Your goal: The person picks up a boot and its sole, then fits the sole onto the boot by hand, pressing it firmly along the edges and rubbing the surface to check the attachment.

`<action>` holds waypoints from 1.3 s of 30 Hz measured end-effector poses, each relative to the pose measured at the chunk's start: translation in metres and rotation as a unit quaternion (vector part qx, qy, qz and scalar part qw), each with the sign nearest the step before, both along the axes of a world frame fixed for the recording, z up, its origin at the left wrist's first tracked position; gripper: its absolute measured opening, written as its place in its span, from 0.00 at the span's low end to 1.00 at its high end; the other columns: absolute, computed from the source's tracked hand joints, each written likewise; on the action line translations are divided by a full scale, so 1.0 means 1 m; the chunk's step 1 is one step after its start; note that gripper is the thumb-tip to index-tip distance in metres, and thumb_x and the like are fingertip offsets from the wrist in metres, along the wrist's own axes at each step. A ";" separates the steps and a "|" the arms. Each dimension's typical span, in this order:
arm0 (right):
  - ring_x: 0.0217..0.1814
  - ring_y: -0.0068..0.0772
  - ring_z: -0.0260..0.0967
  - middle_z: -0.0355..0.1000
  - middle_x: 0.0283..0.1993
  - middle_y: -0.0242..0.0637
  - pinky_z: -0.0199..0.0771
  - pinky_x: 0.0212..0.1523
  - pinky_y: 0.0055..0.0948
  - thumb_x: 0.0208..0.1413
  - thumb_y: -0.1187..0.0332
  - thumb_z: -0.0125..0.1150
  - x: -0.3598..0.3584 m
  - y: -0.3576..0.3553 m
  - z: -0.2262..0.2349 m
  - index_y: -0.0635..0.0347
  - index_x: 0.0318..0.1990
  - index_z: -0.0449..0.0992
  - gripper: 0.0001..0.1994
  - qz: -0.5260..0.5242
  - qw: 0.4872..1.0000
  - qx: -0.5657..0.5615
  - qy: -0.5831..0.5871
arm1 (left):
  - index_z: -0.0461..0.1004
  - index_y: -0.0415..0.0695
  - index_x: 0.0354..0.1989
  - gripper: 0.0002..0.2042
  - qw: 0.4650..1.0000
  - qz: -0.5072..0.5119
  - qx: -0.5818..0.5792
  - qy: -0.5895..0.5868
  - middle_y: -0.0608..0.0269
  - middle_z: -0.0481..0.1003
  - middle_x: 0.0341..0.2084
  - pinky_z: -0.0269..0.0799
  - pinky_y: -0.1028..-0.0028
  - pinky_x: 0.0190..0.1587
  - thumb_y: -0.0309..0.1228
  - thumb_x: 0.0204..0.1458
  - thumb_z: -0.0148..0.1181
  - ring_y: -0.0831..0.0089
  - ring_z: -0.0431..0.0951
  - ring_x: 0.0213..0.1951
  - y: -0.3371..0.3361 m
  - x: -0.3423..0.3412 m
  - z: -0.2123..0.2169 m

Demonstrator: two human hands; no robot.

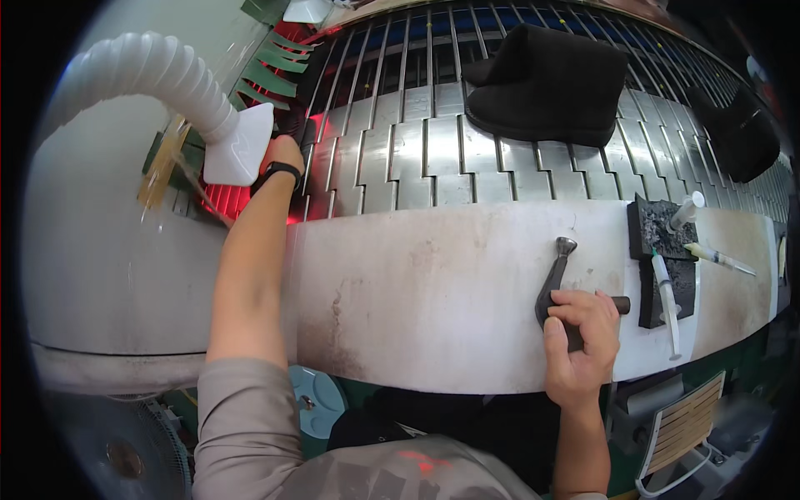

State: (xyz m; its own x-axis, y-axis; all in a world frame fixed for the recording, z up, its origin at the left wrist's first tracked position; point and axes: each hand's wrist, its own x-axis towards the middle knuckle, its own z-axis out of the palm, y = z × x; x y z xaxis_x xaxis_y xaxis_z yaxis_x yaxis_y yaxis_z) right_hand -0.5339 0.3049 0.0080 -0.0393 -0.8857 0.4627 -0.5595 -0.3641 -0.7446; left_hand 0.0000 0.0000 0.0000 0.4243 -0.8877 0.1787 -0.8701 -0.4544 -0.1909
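Observation:
My left arm stretches far forward to the red-lit opening at the conveyor's left. My left hand (286, 152), below a black wristband, is partly behind the white nozzle (243, 148); its fingers are hidden. A dark shape lies just past it, too unclear to name. On the pale worktop my right hand (586, 342) is closed around a hammer (552, 279). The hammer's round metal face points away from me, and its brown handle end sticks out right of my fingers. Beyond the worktop, a black boot (546, 87) lies on the metal conveyor (400, 154).
Another dark boot (735, 133) is at the far right of the conveyor. Syringes (667, 304) lie on and beside black blocks (642, 229) at right. A ribbed white hose (142, 71) arches over the left side. Green strips (271, 71) hang at the red-lit opening. A fan (121, 450) stands lower left.

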 end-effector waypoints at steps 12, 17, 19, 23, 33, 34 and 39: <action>0.50 0.47 0.80 0.85 0.46 0.43 0.63 0.71 0.54 0.61 0.70 0.68 0.002 0.003 -0.005 0.59 0.37 0.82 0.04 -0.025 0.999 -0.041 -0.024 | 0.81 0.34 0.50 0.13 0.887 -0.376 -0.027 0.267 0.47 0.83 0.38 0.79 0.60 0.50 0.23 0.58 0.64 0.52 0.85 0.44 0.134 -0.195 0.107; 0.48 0.47 0.80 0.85 0.45 0.41 0.64 0.69 0.52 0.61 0.69 0.68 0.001 0.004 -0.009 0.60 0.36 0.82 0.04 -0.023 0.998 -0.054 -0.037 | 0.78 0.36 0.56 0.19 0.824 -0.498 0.006 0.269 0.51 0.79 0.40 0.77 0.62 0.48 0.22 0.55 0.70 0.58 0.80 0.41 0.235 -0.225 0.113; 0.47 0.46 0.80 0.85 0.44 0.41 0.65 0.68 0.49 0.60 0.70 0.69 0.003 0.004 -0.009 0.60 0.35 0.81 0.05 -0.030 0.997 -0.060 -0.031 | 0.73 0.39 0.66 0.31 0.842 -0.486 0.025 0.232 0.46 0.77 0.53 0.75 0.59 0.58 0.27 0.51 0.75 0.53 0.80 0.52 0.255 -0.225 0.105; 0.47 0.46 0.80 0.85 0.42 0.41 0.68 0.64 0.45 0.60 0.71 0.70 0.007 0.002 -0.008 0.61 0.34 0.81 0.05 -0.024 0.995 -0.077 -0.053 | 0.63 0.40 0.76 0.50 0.828 -0.519 0.014 0.212 0.40 0.71 0.67 0.63 0.56 0.74 0.37 0.41 0.84 0.44 0.69 0.70 0.258 -0.189 0.062; 0.45 0.45 0.79 0.86 0.42 0.41 0.67 0.65 0.47 0.59 0.71 0.70 0.004 0.004 -0.006 0.60 0.33 0.81 0.04 -0.022 0.997 -0.060 -0.054 | 0.63 0.29 0.74 0.45 0.790 -0.287 0.088 0.534 0.39 0.82 0.51 0.80 0.60 0.55 0.46 0.56 0.78 0.55 0.86 0.48 0.349 -0.195 0.077; 0.45 0.45 0.79 0.86 0.42 0.41 0.67 0.65 0.48 0.59 0.72 0.70 0.004 0.003 -0.007 0.60 0.33 0.81 0.04 -0.027 0.997 -0.064 -0.042 | 0.64 0.29 0.73 0.43 0.813 -0.281 0.065 0.506 0.41 0.83 0.49 0.80 0.62 0.54 0.45 0.58 0.76 0.58 0.86 0.47 0.342 -0.192 0.073; 0.47 0.44 0.81 0.85 0.43 0.40 0.66 0.69 0.53 0.59 0.72 0.69 0.007 0.003 -0.003 0.60 0.35 0.82 0.03 -0.018 0.999 -0.036 -0.020 | 0.77 0.30 0.59 0.26 0.824 -0.231 -0.021 0.518 0.48 0.85 0.39 0.81 0.65 0.48 0.43 0.65 0.68 0.64 0.86 0.43 0.236 -0.170 0.044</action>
